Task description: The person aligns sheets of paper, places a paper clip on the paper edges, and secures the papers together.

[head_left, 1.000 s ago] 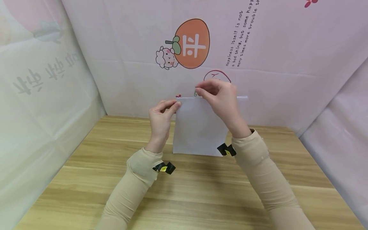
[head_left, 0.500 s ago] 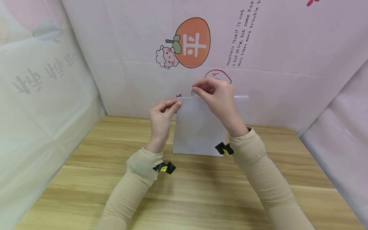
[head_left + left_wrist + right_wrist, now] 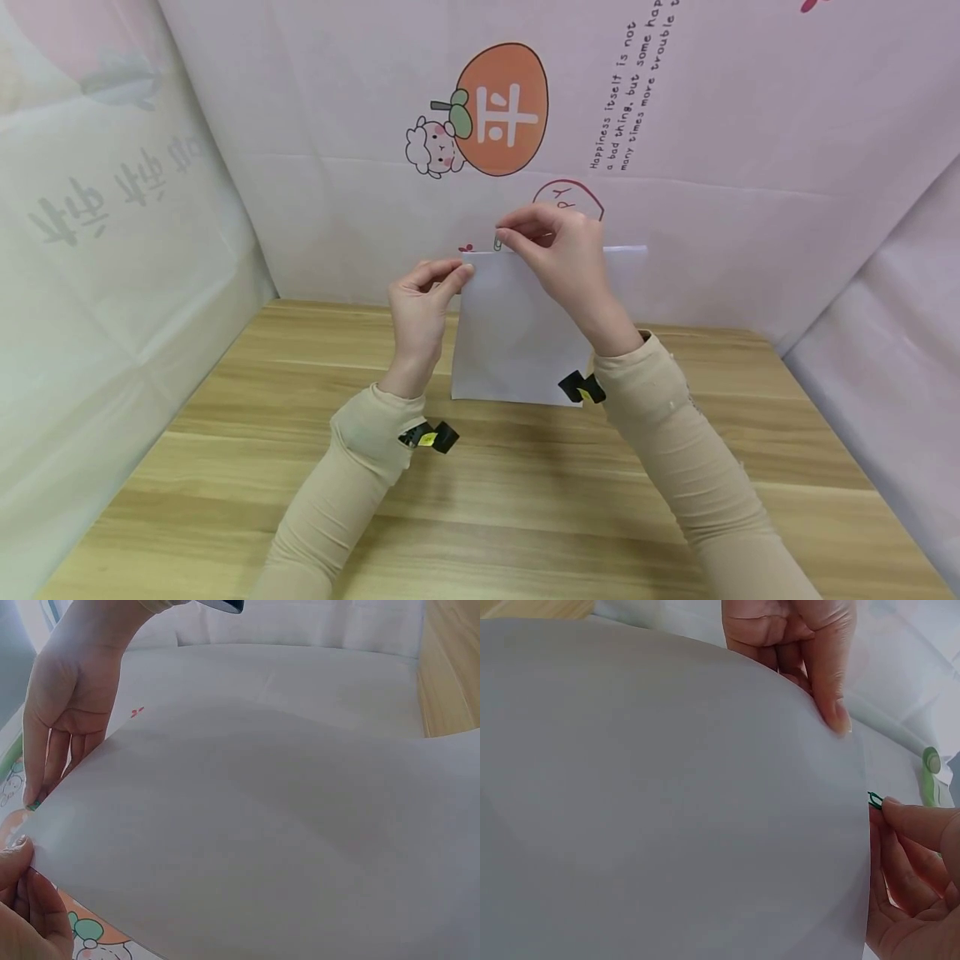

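White paper (image 3: 517, 333) is held upright above the table, its top edge nearly level in the head view. At its upper left corner my left hand (image 3: 422, 317) pinches it between thumb and fingers. My right hand (image 3: 566, 258) pinches a small green paper clip (image 3: 497, 242) at the top edge, a short way right of the left hand. In the right wrist view the clip's (image 3: 875, 800) looped end shows beside the paper's edge. Whether the clip has slid over the edge, I cannot tell. Part of the paper is hidden behind the right hand and forearm.
A wooden table (image 3: 480, 517) lies below. Behind it hangs a printed cloth (image 3: 337, 208) with an orange fruit and a lamb, and plain-looking cloth walls stand at both sides. A black wrist camera (image 3: 581, 387) overlaps the paper's lower right corner.
My right hand has moved a little left along the paper's top edge, carrying the paper clip toward the left hand. The left hand and the paper have barely moved.
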### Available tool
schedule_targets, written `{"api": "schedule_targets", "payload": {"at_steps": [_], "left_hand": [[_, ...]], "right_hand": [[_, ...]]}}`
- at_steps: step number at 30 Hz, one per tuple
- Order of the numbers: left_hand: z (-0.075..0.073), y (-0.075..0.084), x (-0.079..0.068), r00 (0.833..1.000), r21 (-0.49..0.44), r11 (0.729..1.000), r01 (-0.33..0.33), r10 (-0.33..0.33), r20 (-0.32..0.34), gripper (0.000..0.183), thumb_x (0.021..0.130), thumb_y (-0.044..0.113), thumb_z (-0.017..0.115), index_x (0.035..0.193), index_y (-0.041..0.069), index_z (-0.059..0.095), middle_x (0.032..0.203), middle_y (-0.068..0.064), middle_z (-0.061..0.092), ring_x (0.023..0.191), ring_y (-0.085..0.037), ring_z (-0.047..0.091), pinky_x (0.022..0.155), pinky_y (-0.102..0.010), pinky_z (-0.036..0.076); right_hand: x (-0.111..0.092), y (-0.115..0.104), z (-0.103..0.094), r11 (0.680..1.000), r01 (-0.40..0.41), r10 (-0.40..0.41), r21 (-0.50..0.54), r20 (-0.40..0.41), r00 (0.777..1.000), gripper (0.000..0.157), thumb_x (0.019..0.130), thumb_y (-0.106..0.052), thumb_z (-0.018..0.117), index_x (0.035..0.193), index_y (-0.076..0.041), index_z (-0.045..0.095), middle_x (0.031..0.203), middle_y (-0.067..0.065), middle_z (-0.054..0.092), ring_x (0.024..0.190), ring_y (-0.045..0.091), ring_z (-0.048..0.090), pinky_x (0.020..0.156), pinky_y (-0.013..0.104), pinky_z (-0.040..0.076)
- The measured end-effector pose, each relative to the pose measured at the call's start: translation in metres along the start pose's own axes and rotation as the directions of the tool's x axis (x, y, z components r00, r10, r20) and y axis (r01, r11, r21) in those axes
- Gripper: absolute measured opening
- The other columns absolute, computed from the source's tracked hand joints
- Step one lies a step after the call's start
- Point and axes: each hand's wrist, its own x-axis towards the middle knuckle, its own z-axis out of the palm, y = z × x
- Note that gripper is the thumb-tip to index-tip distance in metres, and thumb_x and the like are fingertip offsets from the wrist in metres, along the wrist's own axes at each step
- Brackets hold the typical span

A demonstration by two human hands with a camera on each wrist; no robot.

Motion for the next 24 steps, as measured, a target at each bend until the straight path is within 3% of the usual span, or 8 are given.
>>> {"api": "schedule_targets", "payload": {"at_steps": [24], "left_hand": [[-0.0002,0.0027,0.0,1.0,0.0,1.0,-0.001,0.001,-0.002,0.027,0.078,0.01,0.077,0.094,-0.01,0.07,0.078,0.003,0.064,0.077,-0.012,0.059,0.068,-0.019,0.051]], "right_hand": [[0.0003,0.0002,0.0059,1.0,0.014,-0.014,0.0,0.012,1.0,0.013,0.084,-0.02,0.073,0.093,-0.011,0.074,0.085,0.001,0.074,0.072,0.006,0.066,0.07,0.02,0.054]]}}
